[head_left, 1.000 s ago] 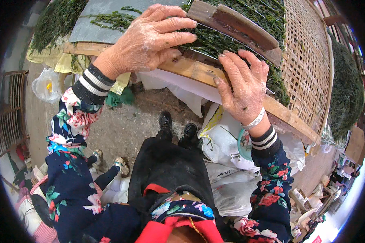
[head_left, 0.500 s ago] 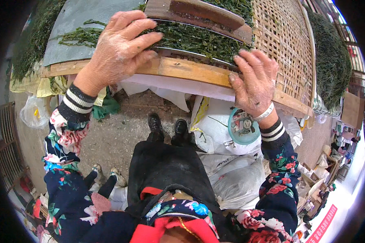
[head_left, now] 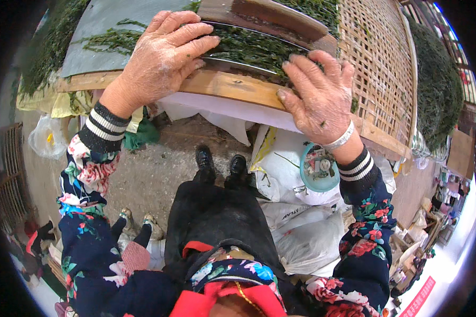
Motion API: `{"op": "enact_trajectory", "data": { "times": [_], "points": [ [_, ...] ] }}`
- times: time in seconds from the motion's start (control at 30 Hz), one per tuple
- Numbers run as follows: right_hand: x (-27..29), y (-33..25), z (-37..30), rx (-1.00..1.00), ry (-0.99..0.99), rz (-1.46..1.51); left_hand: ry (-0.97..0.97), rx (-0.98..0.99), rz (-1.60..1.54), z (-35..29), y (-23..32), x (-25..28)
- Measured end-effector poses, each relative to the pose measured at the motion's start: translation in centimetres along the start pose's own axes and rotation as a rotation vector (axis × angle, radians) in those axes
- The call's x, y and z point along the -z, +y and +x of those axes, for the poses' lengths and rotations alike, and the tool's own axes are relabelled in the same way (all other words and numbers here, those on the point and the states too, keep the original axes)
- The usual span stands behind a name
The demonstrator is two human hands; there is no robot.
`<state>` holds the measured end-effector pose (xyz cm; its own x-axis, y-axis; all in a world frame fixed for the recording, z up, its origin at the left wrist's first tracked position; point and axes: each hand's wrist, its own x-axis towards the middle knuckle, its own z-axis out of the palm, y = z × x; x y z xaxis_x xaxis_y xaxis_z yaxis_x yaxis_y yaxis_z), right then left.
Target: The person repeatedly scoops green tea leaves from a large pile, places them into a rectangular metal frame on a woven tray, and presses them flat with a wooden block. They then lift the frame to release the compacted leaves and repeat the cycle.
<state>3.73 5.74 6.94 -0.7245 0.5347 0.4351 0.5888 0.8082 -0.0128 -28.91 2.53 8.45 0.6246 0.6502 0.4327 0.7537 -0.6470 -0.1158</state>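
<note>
Dark green strands made up the strip of greens [head_left: 243, 50] between my hands, lying just beyond the wooden rail [head_left: 232, 84], with the ridged block [head_left: 280, 18] on its far side. A thin bright edge [head_left: 256, 34] ran between block and strip. My left hand [head_left: 156, 61] reached over the strip's left end, fingers spread and slightly bent, thumb apart; nothing showed in its grasp, and I could not tell whether the fingertips touched the greens or hung just above. My right hand [head_left: 320, 95] was at the right end, fingers loosely curled with their tips at the greens, thumb apart from them near the rail; whether it had caught any strands under the fingertips was hidden. Loose strands [head_left: 108, 42] lay on the grey board [head_left: 106, 13] to the left, and the woven mat [head_left: 378, 68] was to the right. I judged it best to work from both ends together, pressing lightly and evenly so the strip would lie straight along the rail. Flat fingertips seemed better than a hard pinch, since such fine strands would likely drag out of line. The bright edge might be sharp, so I thought it wise to give it room, especially at the far side.
</note>
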Motion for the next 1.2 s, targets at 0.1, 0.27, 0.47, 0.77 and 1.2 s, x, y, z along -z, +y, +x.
{"op": "enact_trajectory", "data": {
  "times": [0.1,0.27,0.47,0.77,1.2],
  "points": [
    [-1.0,-0.6,0.7,0.017,0.005,0.044,-0.020,-0.013,-0.075,-0.9,-1.8,1.2],
    [-1.0,-1.0,0.7,-0.022,-0.023,0.062,0.016,0.040,0.017,-2.3,-4.3,2.5],
    [-0.5,-2.3,4.0,0.033,0.055,0.119,0.156,0.093,-0.112,-3.1,-3.1,1.8],
    [-2.9,-6.3,10.1,0.210,0.011,0.349,0.218,0.216,-0.163,-2.6,-1.9,0.5],
    [-2.6,-5.5,10.3,0.243,0.053,0.243,0.329,0.153,-0.284,-2.6,-1.9,0.7]
  ]
}}
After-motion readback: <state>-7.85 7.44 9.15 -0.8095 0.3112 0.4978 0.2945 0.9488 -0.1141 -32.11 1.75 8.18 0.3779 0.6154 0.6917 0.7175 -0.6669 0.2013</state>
